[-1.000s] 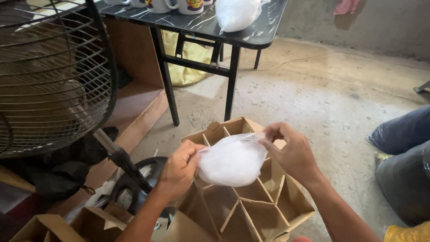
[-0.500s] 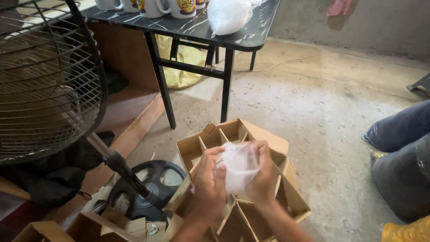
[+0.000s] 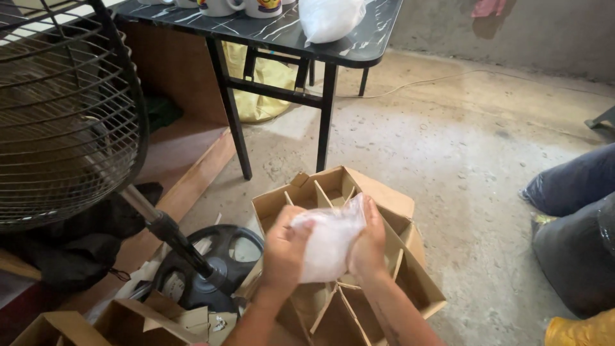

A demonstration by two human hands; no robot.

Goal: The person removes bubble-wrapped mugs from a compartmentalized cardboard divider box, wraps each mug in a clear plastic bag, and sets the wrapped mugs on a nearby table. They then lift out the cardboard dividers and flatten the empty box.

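Both of my hands close around a white, translucent plastic-wrapped bundle (image 3: 328, 240) held just above a cardboard box (image 3: 378, 189) with divider cells. My left hand (image 3: 282, 251) grips the bundle's left side and my right hand (image 3: 370, 247) presses its right side. What is inside the wrapping is hidden. The box stands on the concrete floor, its flaps open.
A standing fan (image 3: 61, 115) with a round black base (image 3: 205, 263) is at the left. A black marble-look table (image 3: 282, 35) at the back carries mugs (image 3: 246, 6) and a white bag (image 3: 330, 18). Another person's legs (image 3: 573, 224) are at the right. Smaller cardboard boxes (image 3: 128, 323) lie at the lower left.
My hands have drawn together around the bundle, squeezing it narrower, and have sunk towards the box's cells. The view has shifted slightly.
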